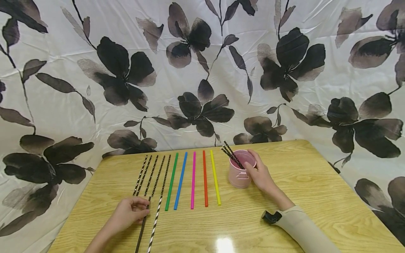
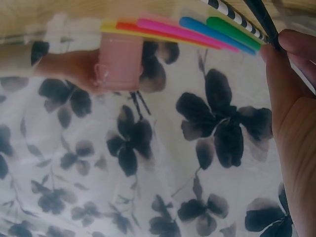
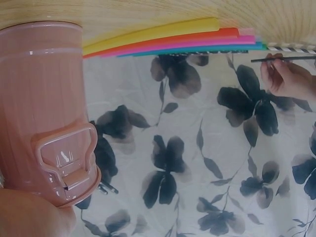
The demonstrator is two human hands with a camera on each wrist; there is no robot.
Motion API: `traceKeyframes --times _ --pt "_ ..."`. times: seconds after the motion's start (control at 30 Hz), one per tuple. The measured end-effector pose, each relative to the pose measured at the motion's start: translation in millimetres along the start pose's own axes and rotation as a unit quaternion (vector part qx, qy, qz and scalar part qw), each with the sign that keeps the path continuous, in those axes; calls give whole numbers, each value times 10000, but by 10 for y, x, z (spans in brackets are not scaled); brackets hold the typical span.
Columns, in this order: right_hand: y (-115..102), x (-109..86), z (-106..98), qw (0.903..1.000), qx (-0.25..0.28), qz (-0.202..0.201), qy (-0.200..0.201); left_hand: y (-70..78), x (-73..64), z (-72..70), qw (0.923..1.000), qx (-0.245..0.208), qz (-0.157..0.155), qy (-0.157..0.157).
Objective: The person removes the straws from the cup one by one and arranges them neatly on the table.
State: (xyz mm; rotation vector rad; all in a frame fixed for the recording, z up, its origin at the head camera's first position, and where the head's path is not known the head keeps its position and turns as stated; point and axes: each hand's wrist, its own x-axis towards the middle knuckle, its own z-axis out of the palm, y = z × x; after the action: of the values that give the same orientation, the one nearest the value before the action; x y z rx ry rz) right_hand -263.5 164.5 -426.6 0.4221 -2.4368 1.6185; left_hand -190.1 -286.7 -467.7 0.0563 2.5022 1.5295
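My left hand (image 1: 128, 213) pinches a plain black straw (image 1: 141, 233) near its far end, as the left wrist view also shows. A black-and-white striped straw (image 1: 154, 225) lies just right of it. My right hand (image 1: 262, 175) grips the side of a small pink bucket (image 1: 238, 178), which stands upright on the table. Black dotted straws (image 1: 227, 151) lean out over the bucket's left rim. In the right wrist view, the bucket's wire handle (image 3: 66, 153) hangs folded on its side.
Several black dotted straws (image 1: 154, 175) lie side by side at the left of the wooden table (image 1: 284, 158). Beside them lie green (image 1: 172, 182), blue (image 1: 181, 181), pink (image 1: 193, 181), red (image 1: 205, 179) and yellow straws (image 1: 215, 177). A flowered cloth (image 1: 202, 77) hangs behind.
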Motion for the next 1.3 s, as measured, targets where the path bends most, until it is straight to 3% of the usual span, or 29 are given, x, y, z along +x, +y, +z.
traceKeyframes --times 0.3,0.77,1.3 --pt "15 6 7 10000 3 -29 18 -7 42 30 9995 245 -202 71" --pt "24 3 16 9999 -12 -68 77 11 77 87 9969 697 -164 333" --pt "79 7 13 9998 100 -148 -8 -4 85 108 9964 667 -282 447"
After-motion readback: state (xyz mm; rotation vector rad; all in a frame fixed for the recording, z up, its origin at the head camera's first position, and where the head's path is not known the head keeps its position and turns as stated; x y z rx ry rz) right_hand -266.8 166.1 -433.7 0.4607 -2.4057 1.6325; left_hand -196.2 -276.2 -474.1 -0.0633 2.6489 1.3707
